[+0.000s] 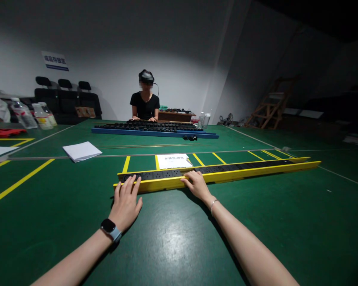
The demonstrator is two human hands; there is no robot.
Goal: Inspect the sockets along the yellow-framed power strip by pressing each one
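A long yellow rail [256, 169] lies across the green table, with a row of black socket modules [162, 174] seated in its channel. My left hand [125, 202] rests flat on the table with fingers stretched out, its fingertips touching the rail's left end. My right hand [197, 184] lies against the rail's near edge further right, fingers extended onto it. Neither hand holds anything. A smartwatch sits on my left wrist and a thin bracelet on my right.
A white label sheet [173, 161] lies just behind the rail. A paper stack [81, 151] sits at the left. Across the table a person [145, 102] works at a blue rail [155, 133] of black modules. Bottles [41, 116] and chairs stand at the far left.
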